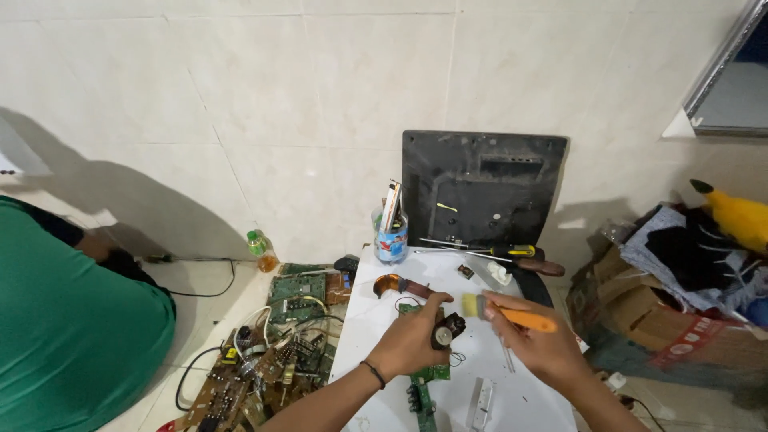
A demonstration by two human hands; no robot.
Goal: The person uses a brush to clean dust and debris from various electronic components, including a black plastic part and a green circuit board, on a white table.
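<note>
Hands are working together over white table (376,320): left hand (408,344) is gripping small black motor (446,330), steadying it while right hand (536,344), grasping orange-handled brush (512,314), is dusting it.

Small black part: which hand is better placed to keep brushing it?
Right. The right hand holds the orange-handled brush with its bristles beside the small black part, which the left hand grips above the white table.

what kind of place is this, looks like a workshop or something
Likely a small electronics repair corner: circuit boards heaped on the floor, screwdrivers on the white table, and the right hand brushing a small part held by the left hand.
</note>
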